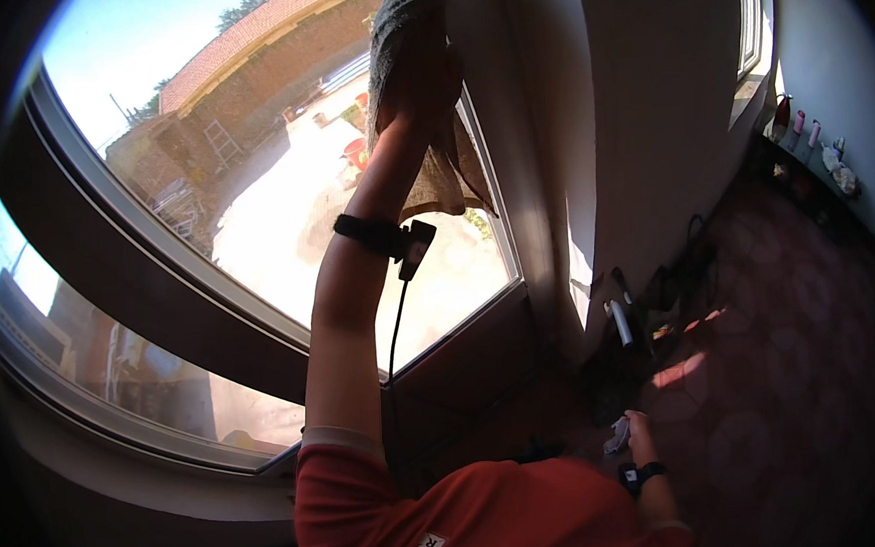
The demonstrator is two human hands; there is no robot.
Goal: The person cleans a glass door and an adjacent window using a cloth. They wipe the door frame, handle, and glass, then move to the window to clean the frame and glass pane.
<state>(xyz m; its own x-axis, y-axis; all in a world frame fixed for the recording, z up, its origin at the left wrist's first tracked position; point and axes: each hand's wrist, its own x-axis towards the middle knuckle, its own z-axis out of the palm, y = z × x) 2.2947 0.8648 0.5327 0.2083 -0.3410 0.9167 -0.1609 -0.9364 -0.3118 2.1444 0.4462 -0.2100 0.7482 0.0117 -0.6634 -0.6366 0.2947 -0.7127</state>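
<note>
My left hand (pixel 418 86) is raised at the end of a stretched arm and holds a grey cloth (pixel 439 175) up against a window pane (pixel 438 288). Part of the cloth bunches above the fingers, and the rest hangs below the wrist. Shadow hides most of the fingers. Low on the right, beside my body, my right hand (pixel 639 430) grips a small pale grey object (pixel 616 437), too small to identify. Black straps with small devices sit on both forearms, and a cable runs down from the left one.
A dark window frame (pixel 158 253) curves along the left. To the right stand a wall (pixel 643 73) and a metal-coloured tube (pixel 620 322) near the tiled floor (pixel 782 373). Bottles and white flowers (pixel 839 168) line a dark shelf. Outside lies a sunlit yard with a red bucket (pixel 356 154).
</note>
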